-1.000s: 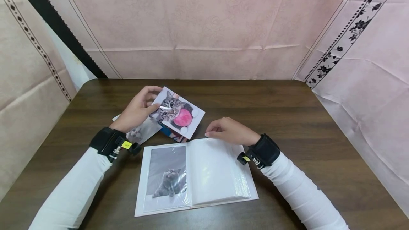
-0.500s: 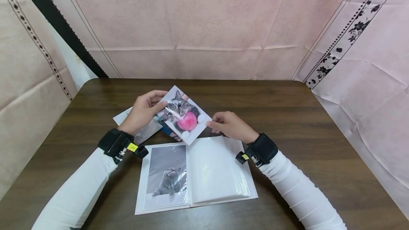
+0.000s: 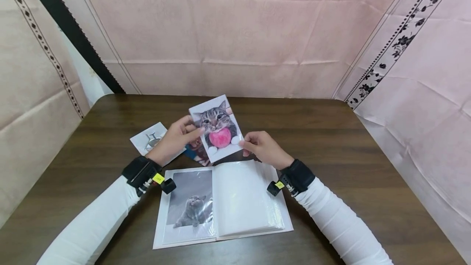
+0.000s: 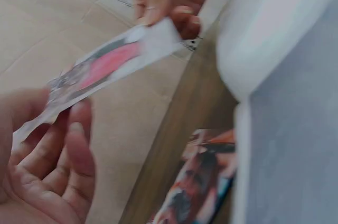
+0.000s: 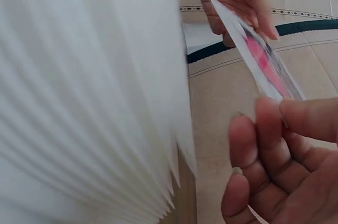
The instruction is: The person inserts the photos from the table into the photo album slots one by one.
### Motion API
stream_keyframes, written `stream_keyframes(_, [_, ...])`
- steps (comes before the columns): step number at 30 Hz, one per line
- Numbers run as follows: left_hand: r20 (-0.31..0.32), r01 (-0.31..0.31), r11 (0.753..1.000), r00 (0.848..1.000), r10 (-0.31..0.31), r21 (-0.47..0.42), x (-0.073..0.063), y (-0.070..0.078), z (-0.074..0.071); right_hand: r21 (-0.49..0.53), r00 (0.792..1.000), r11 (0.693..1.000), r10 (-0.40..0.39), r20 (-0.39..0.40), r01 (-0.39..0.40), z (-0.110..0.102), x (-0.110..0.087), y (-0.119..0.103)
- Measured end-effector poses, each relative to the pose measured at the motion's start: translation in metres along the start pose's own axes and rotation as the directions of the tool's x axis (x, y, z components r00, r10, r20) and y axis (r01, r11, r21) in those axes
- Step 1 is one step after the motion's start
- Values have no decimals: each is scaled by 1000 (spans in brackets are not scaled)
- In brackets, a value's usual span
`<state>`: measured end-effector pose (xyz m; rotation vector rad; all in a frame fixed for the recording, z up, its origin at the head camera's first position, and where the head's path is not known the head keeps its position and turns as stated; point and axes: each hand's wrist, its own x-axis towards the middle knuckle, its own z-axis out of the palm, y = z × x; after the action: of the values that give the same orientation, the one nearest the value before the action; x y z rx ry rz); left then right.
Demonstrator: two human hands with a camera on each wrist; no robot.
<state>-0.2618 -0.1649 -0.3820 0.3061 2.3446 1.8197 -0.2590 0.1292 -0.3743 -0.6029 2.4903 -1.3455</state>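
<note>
A photo [image 3: 217, 128] of a tabby cat with a pink heart is held up over the table between both hands. My left hand [image 3: 180, 138] pinches its left edge between thumb and fingers. At its lower right corner, my right hand [image 3: 265, 148] pinches with thumb and forefinger, as the right wrist view also shows. Just below lies an open photo album [image 3: 254, 199]; its left page bears a photo of a grey kitten [image 3: 193, 212], and the right page is a blank white sleeve.
Under and behind my left hand lie a pale photo [image 3: 147, 137] and a colourful photo [image 3: 198, 152], partly covered. The brown wooden table [image 3: 353, 167] stretches out to both sides. Pink patterned cloth [image 3: 254, 40] hangs behind it.
The cat photo has moved right and turned more upright. My right hand, earlier apart from it above the album, has come to pinch its corner. My left hand has shifted right with it.
</note>
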Motion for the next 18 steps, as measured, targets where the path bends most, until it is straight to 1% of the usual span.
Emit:
stream_keyframes(3, [62, 12, 998, 998, -16, 55, -3, -2, 6, 36, 999, 999, 41, -14, -41, 2, 0, -1])
stream_keyframes(5, [75, 13, 996, 997, -20, 91, -4, -1, 8, 34, 999, 998, 44, -6, -44, 3, 0, -2])
stream_keyframes(7, [82, 8, 993, 996, -18, 117, -4, -2, 10, 17, 999, 999, 31, 20, -31, 3, -1, -1])
stream_keyframes(9, [77, 1, 991, 997, -12, 137, -4, -3, 10, -19, 999, 1000, 19, 46, -18, 3, -1, 0])
stream_keyframes(12, [56, -21, 983, 998, 11, 180, -3, -4, 10, -104, 996, 995, 11, 92, -2, 1, -1, 2])
stream_keyframes(16, [17, -31, 974, 999, 28, 223, -2, -6, 9, -218, 987, 976, 35, 157, 0, -1, -1, 4])
stream_keyframes(18, [1, -27, 973, 1000, 28, 230, -1, -7, 7, -253, 982, 967, 27, 189, 23, -3, -1, 4])
